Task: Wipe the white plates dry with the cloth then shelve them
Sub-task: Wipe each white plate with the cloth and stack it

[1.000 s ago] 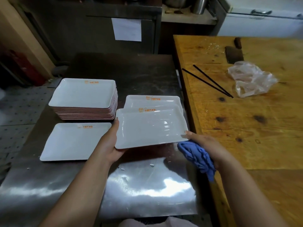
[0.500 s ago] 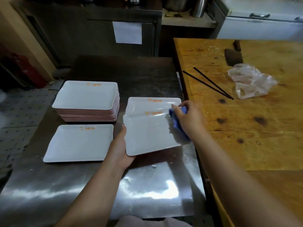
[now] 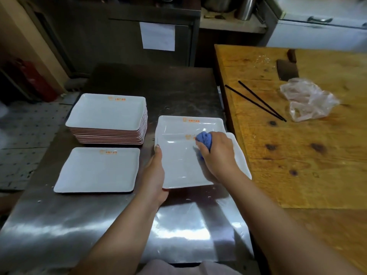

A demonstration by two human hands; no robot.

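Plate (image 3: 178,165), gripped at its near-left edge by the left hand (image 3: 155,175) above the steel counter (image 3: 79,225), is rubbed by the cloth (image 3: 203,140) clenched in the right hand (image 3: 217,153); a slip is risked if the one-sided grip is overpowered.

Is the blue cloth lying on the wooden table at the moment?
No, the right hand presses the blue cloth onto the held plate.
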